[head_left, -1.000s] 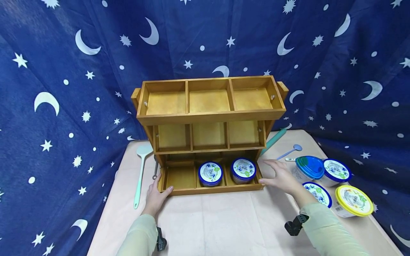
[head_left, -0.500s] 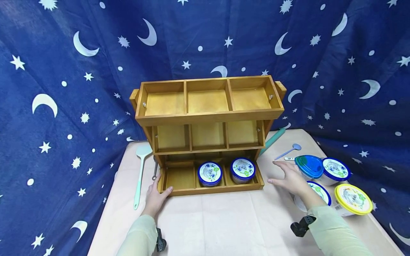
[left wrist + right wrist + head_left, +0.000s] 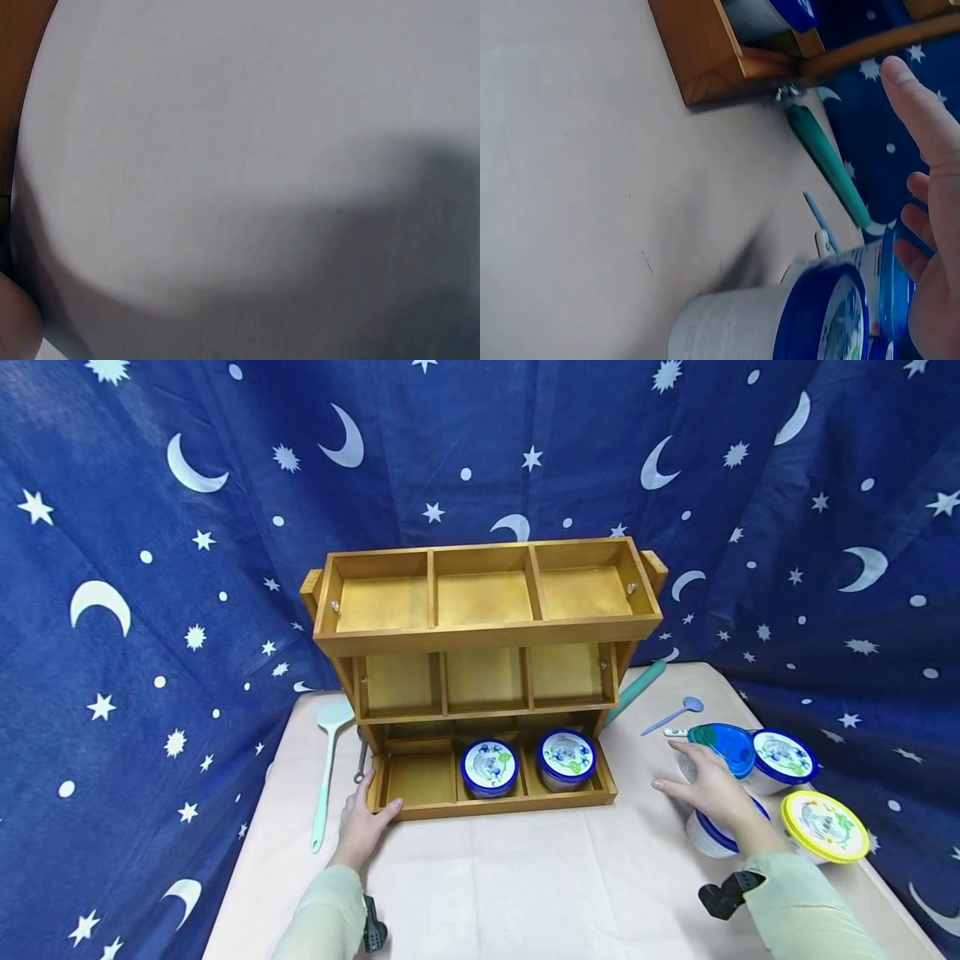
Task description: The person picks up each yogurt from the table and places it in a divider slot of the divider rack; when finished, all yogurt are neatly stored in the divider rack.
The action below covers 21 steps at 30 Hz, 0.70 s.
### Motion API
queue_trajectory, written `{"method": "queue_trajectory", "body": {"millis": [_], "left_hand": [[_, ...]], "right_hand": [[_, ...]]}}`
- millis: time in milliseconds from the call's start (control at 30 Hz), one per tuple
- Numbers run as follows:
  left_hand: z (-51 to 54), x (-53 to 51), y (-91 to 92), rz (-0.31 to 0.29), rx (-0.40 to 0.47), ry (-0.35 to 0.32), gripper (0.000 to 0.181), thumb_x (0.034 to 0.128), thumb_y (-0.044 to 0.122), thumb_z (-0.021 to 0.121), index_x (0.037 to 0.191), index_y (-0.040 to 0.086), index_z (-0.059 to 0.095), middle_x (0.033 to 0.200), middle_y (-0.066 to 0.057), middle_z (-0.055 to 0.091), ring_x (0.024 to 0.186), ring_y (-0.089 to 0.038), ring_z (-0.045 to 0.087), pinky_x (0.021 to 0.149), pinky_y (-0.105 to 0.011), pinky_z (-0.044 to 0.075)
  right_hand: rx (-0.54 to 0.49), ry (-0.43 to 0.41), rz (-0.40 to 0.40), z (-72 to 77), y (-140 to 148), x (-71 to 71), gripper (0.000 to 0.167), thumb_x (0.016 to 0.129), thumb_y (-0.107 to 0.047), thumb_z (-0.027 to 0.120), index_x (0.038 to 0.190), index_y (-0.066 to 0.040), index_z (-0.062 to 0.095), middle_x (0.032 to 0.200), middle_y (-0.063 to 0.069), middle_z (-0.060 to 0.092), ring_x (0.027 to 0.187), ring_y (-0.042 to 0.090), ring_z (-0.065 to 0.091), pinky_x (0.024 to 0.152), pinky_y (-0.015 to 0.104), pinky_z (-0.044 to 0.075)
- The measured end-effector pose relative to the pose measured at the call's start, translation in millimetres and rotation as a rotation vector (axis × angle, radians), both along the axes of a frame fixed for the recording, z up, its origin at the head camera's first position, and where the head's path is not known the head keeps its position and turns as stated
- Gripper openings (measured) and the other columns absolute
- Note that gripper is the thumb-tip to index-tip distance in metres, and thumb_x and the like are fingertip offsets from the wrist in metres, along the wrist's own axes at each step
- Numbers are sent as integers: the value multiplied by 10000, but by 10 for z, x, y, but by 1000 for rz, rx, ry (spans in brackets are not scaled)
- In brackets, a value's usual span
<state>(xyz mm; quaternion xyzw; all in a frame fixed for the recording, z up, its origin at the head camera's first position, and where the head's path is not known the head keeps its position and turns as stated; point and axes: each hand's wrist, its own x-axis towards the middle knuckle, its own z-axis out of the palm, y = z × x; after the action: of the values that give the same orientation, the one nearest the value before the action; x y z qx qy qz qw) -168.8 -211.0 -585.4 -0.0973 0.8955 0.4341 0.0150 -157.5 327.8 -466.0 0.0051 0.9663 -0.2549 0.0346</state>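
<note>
A wooden three-tier box [image 3: 487,635] stands with its tiers fanned out. Two blue-lidded tubs sit in its bottom tier, one in the middle compartment [image 3: 490,767] and one in the right [image 3: 567,758]. My left hand [image 3: 362,828] rests at the front left corner, thumb against the front edge and straight fingers along the side. My right hand [image 3: 712,787], empty with fingers spread, hovers over a blue-lidded tub [image 3: 712,837], partly hiding it; in the right wrist view the hand [image 3: 937,225] is beside that tub [image 3: 735,326]. Whether it touches any tub, I cannot tell.
Right of the box lie a green utensil [image 3: 637,689], a small blue spoon [image 3: 678,714] and a thermometer-like stick [image 3: 677,732]. Further tubs have light blue [image 3: 727,747], dark blue [image 3: 785,756] and yellow [image 3: 825,827] lids. A mint spatula [image 3: 326,777] lies left.
My right hand has let go of the box's front right corner and moved right, over to the tubs. The left hand has stayed at its corner.
</note>
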Motion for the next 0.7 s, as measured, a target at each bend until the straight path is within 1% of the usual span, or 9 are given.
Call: {"method": "queue_trajectory", "body": {"millis": [133,233,333,433,600,700], "left_hand": [[0,3,-11,7,3,0,863,800,523,656,1493,272,207,1389,-268,317,1235,-422,323,1010,-593,257],[2,3,-19,2,5,-6,868,802,527,653,1494,265,201,1394,-271,309,1239,-419,317,1013,-589,256],[8,-1,-19,-1,5,-11,870,801,532,651,1495,264,199,1398,-271,303,1241,-415,315,1015,-584,254],[10,-9,-15,-4,5,-7,875,798,542,648,1495,262,200,1398,-272,302,1245,-419,314,1013,-591,254],[8,-13,-13,-10,-2,-2,875,804,543,642,1499,259,191,1391,-276,307,1242,-426,317,1008,-598,257],[10,-3,-12,-12,-5,-7,875,806,542,640,1500,266,185,1392,-276,305,1238,-423,318,1008,-596,260]], "right_hand": [[-6,-31,-8,9,77,25,1016,750,-627,646,1449,-5,249,1418,365,181,1266,585,146,874,764,218],[-10,-26,3,6,143,48,1002,762,-604,651,1436,24,256,1408,372,188,1258,590,152,884,758,214],[-2,-26,8,-1,208,85,988,772,-598,645,1433,27,260,1403,377,187,1254,595,150,889,758,206],[25,-30,2,-10,267,131,983,775,-607,635,1437,13,257,1397,387,176,1250,607,128,881,770,186],[100,-22,-15,-55,330,200,1028,733,-661,632,1418,21,284,1378,392,199,1238,613,127,893,771,152],[114,-18,-21,-87,349,239,1037,729,-672,627,1417,24,282,1374,392,200,1236,615,117,889,776,140]]}}
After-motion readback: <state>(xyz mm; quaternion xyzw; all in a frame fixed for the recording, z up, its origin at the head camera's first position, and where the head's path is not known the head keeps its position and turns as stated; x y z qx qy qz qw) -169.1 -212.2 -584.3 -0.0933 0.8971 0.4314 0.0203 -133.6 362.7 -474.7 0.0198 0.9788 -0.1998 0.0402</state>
